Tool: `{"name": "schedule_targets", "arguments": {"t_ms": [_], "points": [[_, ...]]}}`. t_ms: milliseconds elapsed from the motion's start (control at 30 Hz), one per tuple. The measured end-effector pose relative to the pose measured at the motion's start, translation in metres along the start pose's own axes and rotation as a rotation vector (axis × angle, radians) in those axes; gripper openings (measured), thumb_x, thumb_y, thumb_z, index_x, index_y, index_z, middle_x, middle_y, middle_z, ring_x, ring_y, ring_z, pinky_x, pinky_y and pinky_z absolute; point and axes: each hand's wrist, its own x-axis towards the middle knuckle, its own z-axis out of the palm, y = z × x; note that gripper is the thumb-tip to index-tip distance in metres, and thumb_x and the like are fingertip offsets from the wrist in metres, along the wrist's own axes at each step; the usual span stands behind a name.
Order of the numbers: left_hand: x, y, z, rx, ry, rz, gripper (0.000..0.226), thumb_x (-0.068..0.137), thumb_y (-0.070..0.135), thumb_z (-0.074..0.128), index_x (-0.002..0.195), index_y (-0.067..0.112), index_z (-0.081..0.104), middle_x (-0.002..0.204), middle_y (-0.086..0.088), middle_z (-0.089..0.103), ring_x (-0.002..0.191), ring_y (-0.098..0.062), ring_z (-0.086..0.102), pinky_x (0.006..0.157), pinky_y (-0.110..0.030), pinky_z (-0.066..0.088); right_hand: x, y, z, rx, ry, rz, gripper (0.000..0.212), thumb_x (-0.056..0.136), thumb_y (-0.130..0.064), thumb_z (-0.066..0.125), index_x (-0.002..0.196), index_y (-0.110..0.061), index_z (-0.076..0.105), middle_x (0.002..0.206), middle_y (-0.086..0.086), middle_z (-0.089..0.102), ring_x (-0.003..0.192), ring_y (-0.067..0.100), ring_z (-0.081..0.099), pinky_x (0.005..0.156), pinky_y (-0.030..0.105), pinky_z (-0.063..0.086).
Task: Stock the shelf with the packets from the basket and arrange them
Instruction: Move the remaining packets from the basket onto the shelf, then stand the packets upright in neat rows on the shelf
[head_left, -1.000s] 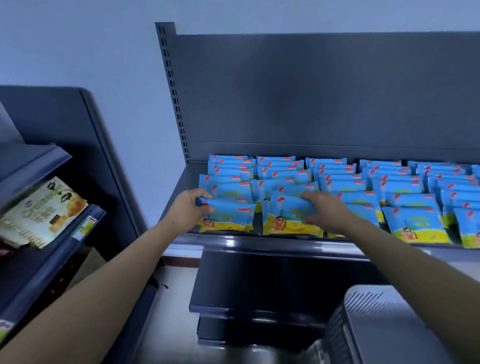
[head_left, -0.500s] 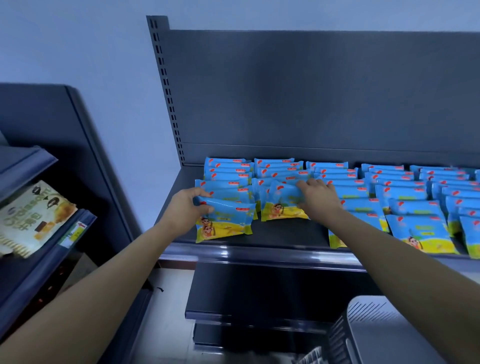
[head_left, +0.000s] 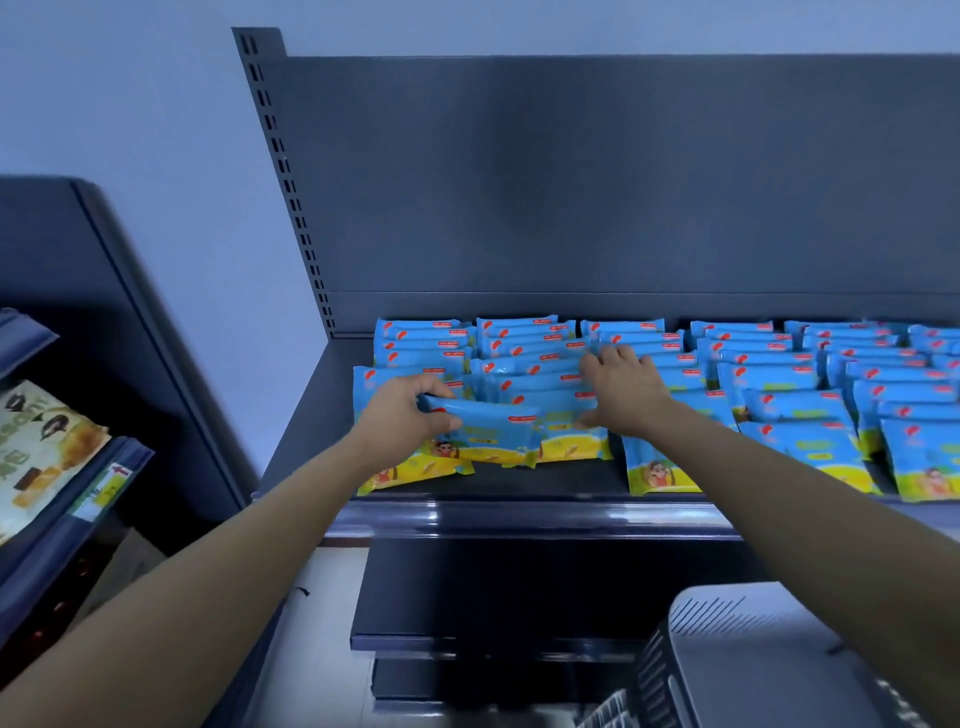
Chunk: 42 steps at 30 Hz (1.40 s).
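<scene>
Blue and yellow packets lie in several overlapping rows on the dark shelf. My left hand grips one blue packet by its left end, held across the front of the two leftmost rows. My right hand rests palm down on the second row of packets, fingers spread, thumb against the front packet. The grey basket sits at the lower right; its inside is hidden.
The shelf's dark back panel rises behind the rows. A lower shelf juts out beneath. To the left stands another rack with a beige snack bag. Bare shelf shows in front of the second row.
My right hand has pushed the second row of packets back from the shelf's front edge. My left hand has carried its packet rightwards and up, across the front of that row.
</scene>
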Motion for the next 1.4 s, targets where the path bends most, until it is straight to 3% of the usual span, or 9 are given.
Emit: {"name": "schedule_targets", "arguments": {"t_ms": [100,200,367,467,600,867,1000,1200,1400], "points": [[0.005,0.007,0.022,0.028,-0.055,0.031,0.018,0.079,0.011,0.073,0.09,0.018,0.06,0.083,0.001,0.054,0.069,-0.013,0.05,0.059,-0.02,0.043,-0.005,0.016,0.0,0.097,0.024,0.001,0.064,0.085,-0.044,0.062,0.138,-0.018,0.035,0.14,0.01,0.039,0.129,0.03,0.033,0.104,0.043,0.031],[0.011,0.015,0.042,0.041,-0.104,0.062,0.018,0.081,0.014,0.072,0.094,0.017,0.06,0.084,-0.001,0.052,0.063,-0.008,0.048,0.053,-0.015,0.038,-0.009,0.036,-0.004,0.161,0.075,0.028,0.05,0.09,-0.03,0.058,0.135,-0.018,0.041,0.137,0.009,0.045,0.127,0.029,0.036,0.101,0.041,0.033],[0.017,0.035,0.07,0.088,-0.154,0.108,0.023,0.083,0.02,0.07,0.103,0.017,0.059,0.08,0.012,0.049,0.064,-0.002,0.047,0.053,-0.016,0.035,-0.019,0.072,-0.009,0.254,0.102,0.071,0.039,0.089,-0.025,0.059,0.127,-0.019,0.052,0.129,0.009,0.052,0.124,0.027,0.039,0.097,0.037,0.037],[0.021,0.045,0.081,0.094,-0.192,0.136,0.024,0.083,0.021,0.069,0.104,0.015,0.059,0.083,0.012,0.05,0.066,-0.002,0.048,0.054,-0.016,0.037,-0.031,0.09,-0.006,0.305,-0.129,0.04,0.057,0.08,-0.035,0.071,0.13,-0.022,0.048,0.131,0.007,0.05,0.125,0.026,0.038,0.098,0.038,0.039],[0.024,0.052,0.09,0.089,-0.23,0.14,0.025,0.085,0.02,0.068,0.107,0.014,0.058,0.084,0.009,0.052,0.065,-0.009,0.052,0.056,-0.019,0.042,-0.049,0.098,0.018,0.047,-0.333,0.043,0.094,0.069,-0.044,0.078,0.143,-0.024,0.025,0.145,0.007,0.027,0.135,0.032,0.024,0.106,0.049,0.029],[0.03,0.061,0.097,0.055,-0.197,0.115,0.02,0.083,0.018,0.069,0.099,0.017,0.057,0.082,0.006,0.053,0.055,-0.01,0.048,0.043,-0.011,0.038,-0.026,0.109,0.037,-0.074,-0.011,0.067,0.077,0.075,-0.049,0.07,0.132,-0.012,0.033,0.137,0.011,0.034,0.126,0.03,0.032,0.102,0.041,0.034],[0.037,0.069,0.107,0.052,-0.207,0.109,0.022,0.083,0.018,0.069,0.102,0.015,0.058,0.081,0.003,0.054,0.06,-0.014,0.051,0.048,-0.017,0.041,-0.009,0.115,0.035,0.139,-0.002,0.091,0.075,0.073,-0.037,0.077,0.13,-0.01,0.036,0.132,0.013,0.035,0.123,0.03,0.031,0.102,0.04,0.036],[0.055,0.09,0.152,0.092,-0.174,0.171,0.019,0.083,0.016,0.069,0.096,0.011,0.056,0.081,-0.002,0.051,0.062,-0.015,0.048,0.058,-0.028,0.042,-0.008,0.149,0.019,0.624,0.016,0.065,0.03,0.083,0.008,0.062,0.112,0.005,0.057,0.112,0.015,0.053,0.105,0.027,0.051,0.083,0.024,0.038],[0.076,0.103,0.198,0.194,-0.151,0.218,0.037,0.085,0.02,0.066,0.117,0.005,0.054,0.111,-0.011,0.054,0.085,-0.018,0.05,0.071,-0.028,0.04,-0.012,0.157,0.016,0.745,0.162,0.107,0.028,0.09,0.011,0.043,0.108,0.002,0.063,0.111,0.014,0.062,0.093,0.015,0.052,0.083,0.022,0.041]]}}
